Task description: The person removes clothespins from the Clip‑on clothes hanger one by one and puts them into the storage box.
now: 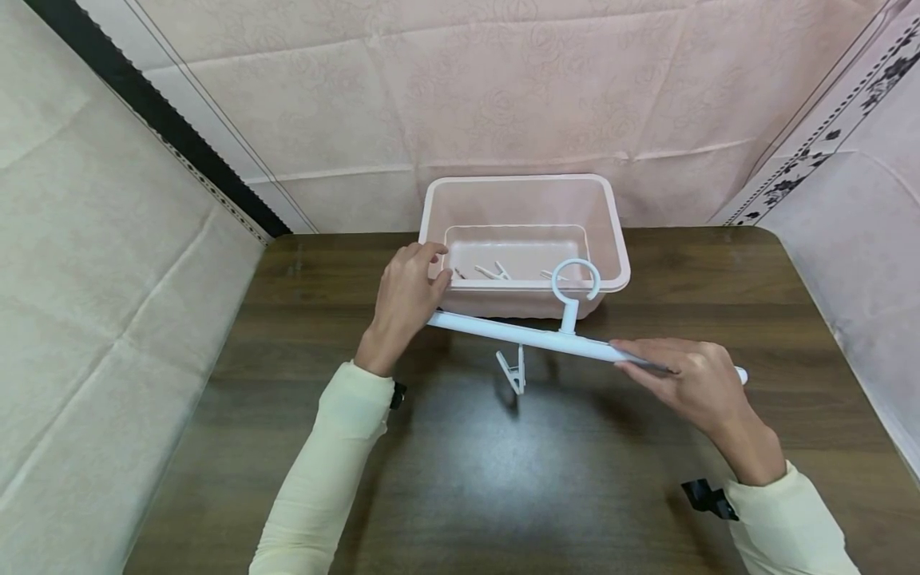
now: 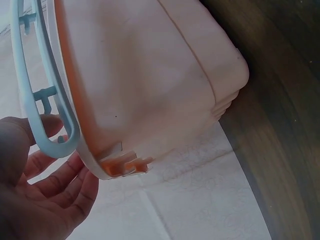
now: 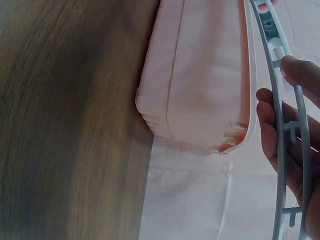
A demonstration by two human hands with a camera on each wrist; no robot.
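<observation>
A long light blue hanger (image 1: 532, 337) with a round hook is held level in front of a pale pink plastic basin (image 1: 528, 302). My right hand (image 1: 693, 379) grips its bar near the right end, thumb on one side and fingers on the other. My left hand (image 1: 410, 291) is at the basin's left front corner, thumb and forefinger apart, fingertips right by the rim. The hanger's rounded left end (image 2: 57, 147) crosses in front of the left thumb in the left wrist view. Below the bar's middle, a pale blue clip (image 1: 516, 374) shows over the table.
Several small clips (image 1: 496, 272) lie on the basin's floor. The dark wooden table (image 1: 489, 495) reaches to a pale patterned cloth (image 1: 525, 96) behind the basin. More cloth hangs at the left and right sides.
</observation>
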